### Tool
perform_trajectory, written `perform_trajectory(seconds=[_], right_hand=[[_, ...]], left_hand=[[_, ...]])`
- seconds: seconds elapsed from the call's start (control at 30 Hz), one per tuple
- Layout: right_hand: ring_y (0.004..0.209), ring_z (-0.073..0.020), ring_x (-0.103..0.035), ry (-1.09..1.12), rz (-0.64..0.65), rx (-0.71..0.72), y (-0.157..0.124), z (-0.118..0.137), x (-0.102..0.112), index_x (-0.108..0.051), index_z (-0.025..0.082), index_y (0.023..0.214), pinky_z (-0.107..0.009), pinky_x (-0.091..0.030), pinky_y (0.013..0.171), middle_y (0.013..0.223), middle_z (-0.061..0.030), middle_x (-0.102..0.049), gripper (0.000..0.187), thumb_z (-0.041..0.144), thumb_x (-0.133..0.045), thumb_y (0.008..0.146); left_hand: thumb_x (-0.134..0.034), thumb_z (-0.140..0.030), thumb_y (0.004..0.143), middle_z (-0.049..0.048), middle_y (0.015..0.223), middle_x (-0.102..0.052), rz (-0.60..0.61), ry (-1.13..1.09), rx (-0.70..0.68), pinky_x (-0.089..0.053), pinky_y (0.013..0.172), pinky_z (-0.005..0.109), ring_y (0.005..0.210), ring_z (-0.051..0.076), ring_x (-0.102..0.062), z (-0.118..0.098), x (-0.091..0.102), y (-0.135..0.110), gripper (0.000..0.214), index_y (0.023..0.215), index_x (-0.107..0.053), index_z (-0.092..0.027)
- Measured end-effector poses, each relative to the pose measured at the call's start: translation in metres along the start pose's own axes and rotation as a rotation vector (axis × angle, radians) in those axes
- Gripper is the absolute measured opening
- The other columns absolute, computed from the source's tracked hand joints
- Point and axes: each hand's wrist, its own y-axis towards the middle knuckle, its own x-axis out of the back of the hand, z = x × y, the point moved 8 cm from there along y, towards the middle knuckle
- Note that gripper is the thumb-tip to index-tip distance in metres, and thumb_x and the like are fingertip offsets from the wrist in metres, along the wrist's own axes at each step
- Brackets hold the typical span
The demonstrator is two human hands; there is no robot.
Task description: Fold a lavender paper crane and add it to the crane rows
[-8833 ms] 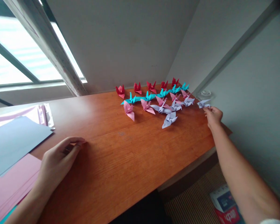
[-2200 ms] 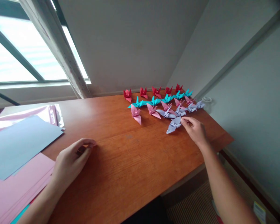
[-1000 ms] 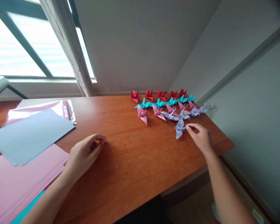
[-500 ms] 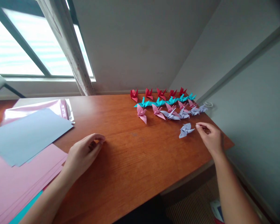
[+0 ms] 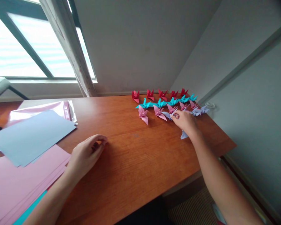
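Rows of small paper cranes stand at the far right of the wooden table (image 5: 135, 162): red ones (image 5: 162, 93) at the back, then teal ones (image 5: 159, 103), pink ones (image 5: 142, 114) and lavender ones (image 5: 200, 110). My right hand (image 5: 186, 122) reaches into the lavender row, thumb and forefinger pinched on a lavender crane (image 5: 166, 114). Another lavender crane (image 5: 184, 135) lies apart, mostly hidden under my wrist. My left hand (image 5: 85, 154) rests on its edge on the table, fingers curled together with nothing visible in them.
A blue-grey sheet (image 5: 30, 134) lies over a stack of pink sheets (image 5: 16, 181) at the left, with a shiny plastic sleeve (image 5: 49, 107) behind. A window (image 5: 25, 53) is at the back left. Walls close in behind and to the right of the table.
My right hand has left the lone lavender crane it had just dragged toward me and moved left and forward onto a crane in the lavender row. My left hand has stayed put.
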Motion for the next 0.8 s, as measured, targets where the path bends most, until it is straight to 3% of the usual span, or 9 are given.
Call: perform_trajectory(seconds=[0.37,0.8], right_hand=[[0.074,-0.0255,-0.067,0.038,-0.043,0.029,0.001,-0.004,-0.006,-0.074,0.021,0.081,-0.032,-0.042,0.066,0.079,-0.0092,-0.076,0.018,0.02,-0.057,0.082],[0.07,-0.0241,-0.067,0.15,-0.076,0.049,-0.018,-0.019,0.005,-0.074,0.021,0.081,-0.032,-0.046,0.065,0.079,-0.0081,-0.076,0.018,0.021,-0.056,0.082]], left_hand=[[-0.047,-0.038,0.09,0.0001,0.084,-0.071,0.008,0.041,0.0,-0.043,0.067,0.026,0.069,0.017,-0.062,0.0,-0.001,-0.001,0.023,0.097,-0.063,-0.023],[-0.047,-0.036,0.09,0.0001,0.083,-0.071,0.004,0.029,-0.009,-0.043,0.065,0.026,0.065,0.016,-0.06,-0.003,-0.001,0.0,0.022,0.096,-0.063,-0.023]])
